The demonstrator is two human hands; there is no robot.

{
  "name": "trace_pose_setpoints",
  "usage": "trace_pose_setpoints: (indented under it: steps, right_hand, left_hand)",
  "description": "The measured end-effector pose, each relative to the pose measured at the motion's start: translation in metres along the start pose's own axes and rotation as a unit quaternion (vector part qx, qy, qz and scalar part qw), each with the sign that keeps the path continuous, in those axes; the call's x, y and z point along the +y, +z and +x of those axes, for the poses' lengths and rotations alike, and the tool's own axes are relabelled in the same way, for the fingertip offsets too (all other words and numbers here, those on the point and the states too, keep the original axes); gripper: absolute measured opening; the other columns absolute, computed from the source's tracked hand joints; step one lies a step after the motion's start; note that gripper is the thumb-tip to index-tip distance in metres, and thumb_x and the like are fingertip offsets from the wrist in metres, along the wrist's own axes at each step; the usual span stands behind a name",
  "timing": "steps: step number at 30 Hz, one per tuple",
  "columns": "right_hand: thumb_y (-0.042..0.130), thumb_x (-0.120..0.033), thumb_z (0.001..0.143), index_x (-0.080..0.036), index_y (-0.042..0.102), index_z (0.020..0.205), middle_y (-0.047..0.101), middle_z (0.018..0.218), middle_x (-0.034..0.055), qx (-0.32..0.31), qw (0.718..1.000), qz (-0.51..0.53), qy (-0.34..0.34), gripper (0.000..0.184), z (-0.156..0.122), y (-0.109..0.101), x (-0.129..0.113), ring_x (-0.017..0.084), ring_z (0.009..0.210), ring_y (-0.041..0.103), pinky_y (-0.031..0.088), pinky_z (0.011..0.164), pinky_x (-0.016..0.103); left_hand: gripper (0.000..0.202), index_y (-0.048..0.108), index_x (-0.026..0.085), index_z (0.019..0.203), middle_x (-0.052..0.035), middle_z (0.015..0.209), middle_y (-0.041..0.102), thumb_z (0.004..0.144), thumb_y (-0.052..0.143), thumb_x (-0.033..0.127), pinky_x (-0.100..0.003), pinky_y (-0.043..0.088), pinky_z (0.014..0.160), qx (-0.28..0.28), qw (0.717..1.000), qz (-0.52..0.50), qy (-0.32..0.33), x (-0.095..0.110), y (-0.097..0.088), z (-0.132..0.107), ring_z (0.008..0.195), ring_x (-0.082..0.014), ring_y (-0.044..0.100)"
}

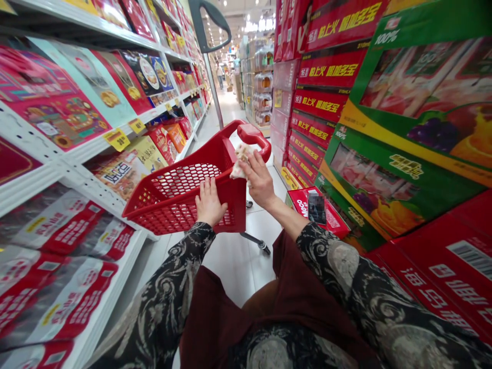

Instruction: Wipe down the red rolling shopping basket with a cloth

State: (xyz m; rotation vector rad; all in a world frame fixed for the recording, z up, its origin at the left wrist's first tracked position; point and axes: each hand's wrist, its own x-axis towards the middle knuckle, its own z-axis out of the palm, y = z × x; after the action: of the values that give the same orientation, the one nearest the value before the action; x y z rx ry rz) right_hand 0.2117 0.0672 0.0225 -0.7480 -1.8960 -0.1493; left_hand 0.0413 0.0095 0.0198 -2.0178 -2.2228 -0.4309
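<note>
A red plastic shopping basket (180, 195) on a wheeled frame stands tilted in a shop aisle in front of me. My left hand (209, 202) lies flat on the near wall of the basket, fingers stretched upward. My right hand (259, 179) presses a crumpled whitish cloth (240, 159) against the basket's rim, just below its red handle (253, 136). The fingers of that hand are wrapped over the cloth. The basket's inside looks empty.
White shelves (77, 154) with red gift boxes line the left. Stacked red and green drink cartons (384, 128) rise on the right, with a red box (319, 210) on the floor. A grey trolley pole (213, 87) rises behind the basket. A person stands far down the aisle.
</note>
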Motion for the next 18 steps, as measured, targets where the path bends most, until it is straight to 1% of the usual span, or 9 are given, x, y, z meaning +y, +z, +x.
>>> trace_pose_setpoints:
  steps: [1, 3, 5, 9, 12, 14, 16, 18]
  right_hand:
    - [0.034, -0.009, 0.091, -0.022, 0.047, 0.132, 0.039, 0.144, 0.0024, 0.004, 1.000, -0.005, 0.003, 0.045, 0.004, 0.000, 0.002, 0.019, 0.141, 0.010, 0.022, 0.116, 0.046]
    - [0.033, -0.010, 0.092, -0.022, 0.049, 0.130, 0.042, 0.142, 0.0023, -0.011, 1.000, -0.009, -0.007, 0.043, 0.000, 0.006, 0.006, 0.016, 0.141, 0.011, 0.024, 0.116, 0.044]
    - [0.035, -0.012, 0.093, -0.022, 0.052, 0.127, 0.045, 0.140, 0.0030, -0.038, 0.999, -0.007, -0.024, 0.040, -0.014, 0.015, 0.008, 0.015, 0.141, 0.012, 0.026, 0.115, 0.042]
    - [0.040, -0.013, 0.093, -0.018, 0.056, 0.122, 0.050, 0.136, 0.0068, -0.090, 0.995, -0.009, -0.047, 0.034, -0.048, 0.029, 0.002, 0.016, 0.140, 0.017, 0.030, 0.113, 0.041]
    - [0.045, -0.012, 0.091, -0.017, 0.057, 0.120, 0.053, 0.133, 0.0075, -0.152, 0.986, -0.014, -0.069, 0.032, -0.065, 0.032, -0.004, 0.016, 0.139, 0.022, 0.031, 0.113, 0.039]
    - [0.048, -0.011, 0.090, -0.017, 0.059, 0.118, 0.056, 0.130, 0.0070, -0.183, 0.979, -0.014, -0.090, 0.031, -0.070, 0.031, -0.007, 0.016, 0.137, 0.026, 0.032, 0.112, 0.036]
    - [0.046, -0.012, 0.090, -0.018, 0.060, 0.117, 0.056, 0.130, 0.0061, -0.174, 0.980, -0.007, -0.100, 0.031, -0.066, 0.027, -0.010, 0.015, 0.137, 0.027, 0.034, 0.112, 0.034]
    - [0.041, -0.013, 0.092, -0.019, 0.058, 0.120, 0.052, 0.134, 0.0047, -0.125, 0.988, 0.001, -0.088, 0.034, -0.052, 0.019, -0.011, 0.015, 0.139, 0.022, 0.032, 0.113, 0.036]
  left_hand:
    - [0.092, 0.006, 0.011, 0.145, -0.0152, 0.154, 0.009, 0.072, 0.058, 0.029, -0.053, 0.026, 0.108, -0.002, 1.000, 0.000, -0.001, 0.000, 0.000, 0.000, 0.142, -0.0290, 0.008]
    - [0.091, 0.007, 0.010, 0.145, -0.0148, 0.154, 0.009, 0.072, 0.057, 0.029, -0.054, 0.026, 0.108, -0.004, 1.000, -0.002, 0.000, 0.000, -0.001, 0.000, 0.142, -0.0291, 0.007]
    - [0.090, 0.007, 0.010, 0.145, -0.0149, 0.154, 0.010, 0.072, 0.057, 0.029, -0.054, 0.027, 0.108, -0.003, 1.000, -0.004, 0.003, 0.000, -0.001, -0.001, 0.142, -0.0293, 0.008]
    - [0.090, 0.008, 0.010, 0.145, -0.0156, 0.154, 0.010, 0.071, 0.057, 0.028, -0.052, 0.027, 0.108, 0.007, 1.000, -0.004, 0.007, -0.001, 0.000, -0.001, 0.142, -0.0292, 0.008]
    - [0.089, 0.009, 0.009, 0.145, -0.0158, 0.153, 0.011, 0.072, 0.056, 0.028, -0.051, 0.027, 0.108, 0.013, 1.000, -0.004, 0.009, -0.001, 0.001, -0.001, 0.141, -0.0294, 0.009]
    - [0.088, 0.010, 0.009, 0.145, -0.0159, 0.153, 0.012, 0.073, 0.055, 0.029, -0.052, 0.028, 0.107, 0.014, 1.000, -0.003, 0.011, -0.001, 0.001, -0.001, 0.141, -0.0293, 0.010]
    - [0.086, 0.010, 0.008, 0.145, -0.0161, 0.153, 0.012, 0.074, 0.054, 0.029, -0.052, 0.028, 0.107, 0.016, 1.000, -0.004, 0.010, -0.001, 0.002, -0.001, 0.141, -0.0291, 0.009]
    - [0.087, 0.009, 0.008, 0.145, -0.0162, 0.153, 0.011, 0.074, 0.055, 0.029, -0.052, 0.027, 0.107, 0.017, 1.000, -0.006, 0.009, -0.001, 0.002, -0.001, 0.141, -0.0295, 0.009]
